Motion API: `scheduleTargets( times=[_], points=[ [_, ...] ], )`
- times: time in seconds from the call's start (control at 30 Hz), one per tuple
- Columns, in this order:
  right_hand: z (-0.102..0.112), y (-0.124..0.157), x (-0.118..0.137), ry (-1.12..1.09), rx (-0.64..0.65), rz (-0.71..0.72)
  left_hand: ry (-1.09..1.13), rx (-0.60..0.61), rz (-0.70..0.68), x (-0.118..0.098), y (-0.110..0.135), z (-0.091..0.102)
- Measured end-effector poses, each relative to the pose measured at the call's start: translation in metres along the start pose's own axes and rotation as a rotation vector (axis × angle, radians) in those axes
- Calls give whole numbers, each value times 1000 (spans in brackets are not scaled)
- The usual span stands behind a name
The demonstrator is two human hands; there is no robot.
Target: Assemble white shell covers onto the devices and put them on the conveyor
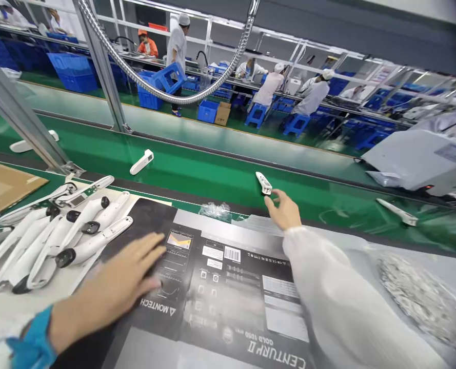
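Your white sleeve (339, 307) fills the lower right. Beyond lies the green conveyor belt (212, 171). On the black MONTECH carton (228, 292) your left hand (112, 287) presses spread and flat, beside white handheld devices (58, 241). Your right hand (283, 210), open and holding nothing, is just below a small white device (264, 183) on the belt.

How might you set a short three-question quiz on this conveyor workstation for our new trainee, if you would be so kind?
1. Which is the right hand nearer to: the white device on the green conveyor belt, or the pile of white handheld devices?
2. True or false: the blue cuff is on the right wrist.
3. What brand name is printed on the black printed carton?

Key: 1. The white device. 2. False, it is on the left wrist. 3. MONTECH.
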State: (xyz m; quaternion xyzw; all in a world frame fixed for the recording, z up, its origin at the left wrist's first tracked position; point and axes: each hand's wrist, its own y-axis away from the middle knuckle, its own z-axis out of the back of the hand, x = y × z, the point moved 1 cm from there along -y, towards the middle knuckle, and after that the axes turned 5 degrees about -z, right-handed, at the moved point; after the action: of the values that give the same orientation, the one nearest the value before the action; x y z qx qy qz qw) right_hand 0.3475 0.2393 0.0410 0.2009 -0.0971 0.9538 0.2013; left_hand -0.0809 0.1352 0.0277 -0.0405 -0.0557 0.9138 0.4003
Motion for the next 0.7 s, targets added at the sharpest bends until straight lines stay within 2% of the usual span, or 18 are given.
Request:
scheduleTargets(
  times=[0.07, 0.13, 0.23, 0.3, 0.37, 0.5, 0.53, 0.6, 0.7],
  points=[
    [-16, -48, 0, 47, -13, -110, -25, -23, -19, -28, 17, -13],
    [-35, -74, 2, 73, -1, -160, -55, -37, 66, -49, 31, -25],
    [-51, -83, 11, 95, 19, -162, -39, -26, 211, -63, 44, -35],
    [-48, -72, 22, 75, 56, -85, 16, -11, 253, -64, 44, -32],
    [-38, -48, 37, 24, 137, 77, 98, -25, 289, -64, 34, -21],
    [-10, 41, 68, -179, 393, 723, 332, -184, 355, -65, -13, 15],
    [-4, 66, 73, -221, 432, 830, 402, -218, 346, -66, -27, 24],
    [4, 109, 77, -282, 452, 898, 593, -178, 329, -70, -53, 35],
    [10, 146, 74, -374, 406, 775, 871, 13, 389, -76, -74, 37]
  ],
)
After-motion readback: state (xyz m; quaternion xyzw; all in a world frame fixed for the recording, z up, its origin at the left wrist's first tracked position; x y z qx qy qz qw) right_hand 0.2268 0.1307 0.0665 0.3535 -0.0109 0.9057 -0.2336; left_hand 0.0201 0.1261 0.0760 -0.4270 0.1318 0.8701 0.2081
